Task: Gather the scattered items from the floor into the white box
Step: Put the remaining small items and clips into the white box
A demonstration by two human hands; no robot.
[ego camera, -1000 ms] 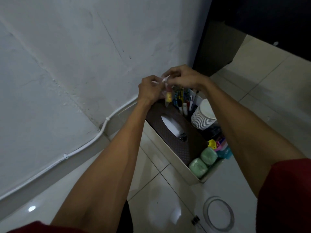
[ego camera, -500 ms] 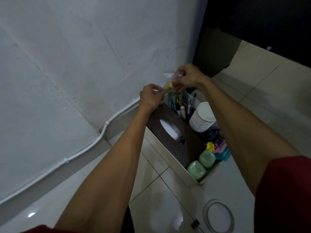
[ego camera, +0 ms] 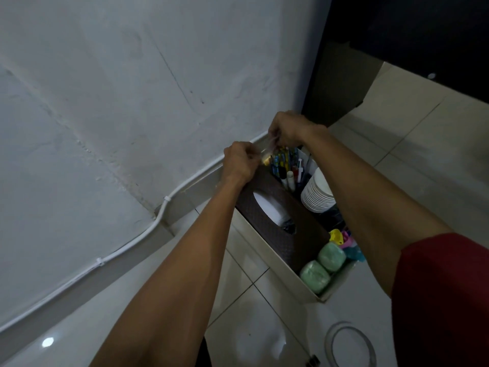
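A white box stands on the tiled floor beside the wall, and it is already quite full. A brown tissue box lies along its left side, a stack of white plates stands on its right side, and a group of pens and markers stands upright at its far end. At the near end two green wrapped bundles lie side by side, with small yellow and pink things behind them that I cannot identify. On the floor near the box there are a pale ring and a black binder clip. A white cable runs along the bottom of the wall. Both arms reach forward over the box and cover part of it. The left hand and the right hand meet above the far end, and their curled fingers pinch a small clear bag with something yellow inside. The bag hangs in the air between the hands, just beside the pens. The right hand is a little higher and farther than the left.
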